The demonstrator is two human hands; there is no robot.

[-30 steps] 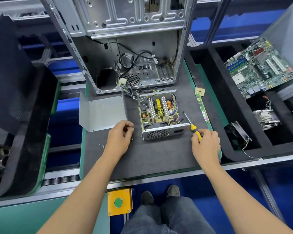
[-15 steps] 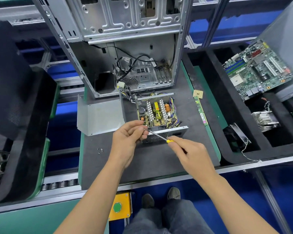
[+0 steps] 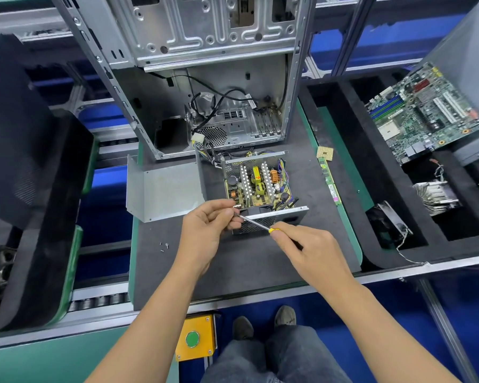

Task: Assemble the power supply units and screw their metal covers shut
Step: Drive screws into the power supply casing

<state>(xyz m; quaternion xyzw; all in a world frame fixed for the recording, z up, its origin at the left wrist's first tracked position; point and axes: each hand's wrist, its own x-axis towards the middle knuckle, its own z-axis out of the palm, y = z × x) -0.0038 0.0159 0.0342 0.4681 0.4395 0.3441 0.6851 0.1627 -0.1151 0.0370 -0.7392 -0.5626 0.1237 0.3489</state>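
Note:
An open power supply unit (image 3: pixel 260 186) lies on the dark mat (image 3: pixel 246 261), its circuit board and heat sinks exposed. Its bent metal cover (image 3: pixel 163 189) lies to the left. My right hand (image 3: pixel 304 247) grips a yellow-handled screwdriver (image 3: pixel 253 221) whose shaft points left. My left hand (image 3: pixel 208 228) is raised in front of the unit's front edge and pinches a small screw (image 3: pixel 237 207) at the shaft's tip. Several loose screws (image 3: pixel 164 246) lie on the mat at the left.
An open computer case (image 3: pixel 205 78) stands behind the unit, cables trailing out. A RAM stick (image 3: pixel 329 181) and a CPU chip (image 3: pixel 324 153) lie at the mat's right. A motherboard (image 3: pixel 423 111), heat sink (image 3: pixel 434 193) and fan (image 3: pixel 387 222) sit in foam trays at right. A yellow button box (image 3: pixel 195 337) hangs below.
My right hand lifted the screwdriver from the mat's right side and swung its tip left. My left hand rose from the mat with a screw and met the tip. Both hands hold steady since.

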